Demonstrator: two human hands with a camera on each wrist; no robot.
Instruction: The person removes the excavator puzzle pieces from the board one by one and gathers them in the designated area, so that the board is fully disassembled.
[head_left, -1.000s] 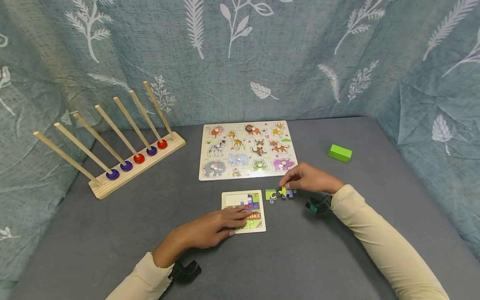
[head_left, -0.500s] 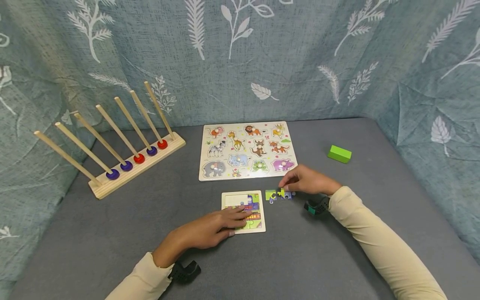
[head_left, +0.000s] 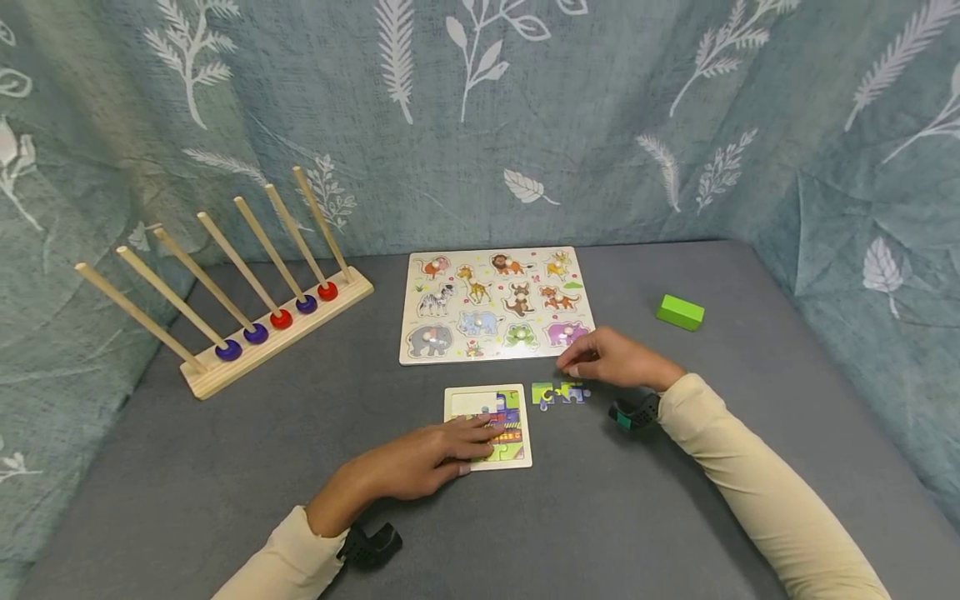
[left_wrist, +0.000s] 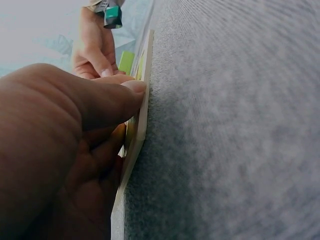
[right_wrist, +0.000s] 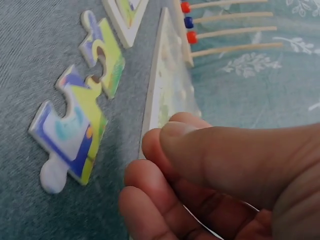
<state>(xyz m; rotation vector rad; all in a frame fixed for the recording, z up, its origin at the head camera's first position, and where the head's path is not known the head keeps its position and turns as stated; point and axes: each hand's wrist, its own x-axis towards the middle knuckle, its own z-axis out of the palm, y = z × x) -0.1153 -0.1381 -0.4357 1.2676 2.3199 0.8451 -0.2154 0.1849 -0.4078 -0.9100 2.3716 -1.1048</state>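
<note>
My left hand (head_left: 442,454) lies over the square jigsaw frame (head_left: 528,446), fingers stretched across its picture pieces. In the left wrist view, its thumb (left_wrist: 112,100) rests at the frame's edge (left_wrist: 144,112). The frame's upper left part shows pale backing. Two loose jigsaw pieces lie on the table right of the frame: a mostly green one (head_left: 541,392) and a purple-and-green one (head_left: 573,393), side by side. My right hand (head_left: 618,358) hovers just behind them, fingers loosely bent, thumb near the index finger. The right wrist view shows nothing between them, and both pieces (right_wrist: 75,135) apart from the hand.
An animal knob puzzle board (head_left: 495,329) lies behind the jigsaw frame, close to my right hand. A wooden peg rack (head_left: 300,321) with red and purple beads stands at the left. A green block (head_left: 680,312) sits back right. A patterned curtain (head_left: 480,167) hangs behind.
My right fingers were on the purple-and-green piece; now they have let it go, lifted slightly off it, and it lies beside the green piece. The left hand has stayed on the frame.
</note>
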